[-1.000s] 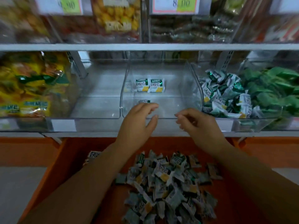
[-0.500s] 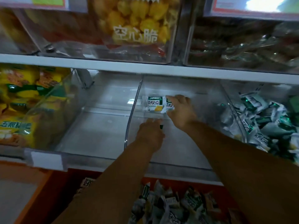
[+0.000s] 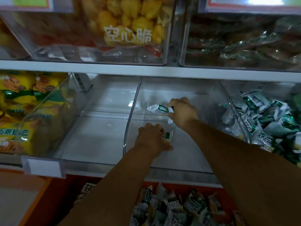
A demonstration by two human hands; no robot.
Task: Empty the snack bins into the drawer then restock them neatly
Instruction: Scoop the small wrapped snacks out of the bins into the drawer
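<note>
1. Both arms reached over the orange drawer (image 3: 53, 201) and into the clear middle bin (image 3: 130, 115) on the lower shelf.
2. The right hand (image 3: 183, 112) was the deeper one, well back in that bin. Its fingers were curled tight and pinched a white-and-green packet (image 3: 158, 108) by one end, so the rest of it stuck out to the left of the hand. I honestly couldn't tell if it was clear of the bin floor.
3. A scrap of white wrapper (image 3: 170, 121) peeked out just under that same hand. It was too small to say whether it was gripped too.
4. The left hand (image 3: 151, 141) sat nearer the front, low over the bin floor, with its fingers curled round a second small packet (image 3: 167, 136). Only a green-and-white corner showed past the knuckles.
5. Down in the drawer, right below the shelf front, lay a loose pile of packets (image 3: 171, 207) of the same sort, all jumbled.
6. The right-hand bin (image 3: 234, 111) next door was heaped with green-and-white packets (image 3: 263, 118).
7. On the other side was another clear bin (image 3: 97, 128), and beyond it a bin of yellow snack bags (image 3: 17, 103).
8. A blank label holder (image 3: 44, 167) was clipped along the front edge of the lower shelf, at the left.
9. On the upper shelf (image 3: 146, 69) a bag of yellow puffs (image 3: 130, 25) sat above the middle, with dark wrapped snacks (image 3: 244, 43) in the bin to its right. That bit was pretty blurry.
</note>
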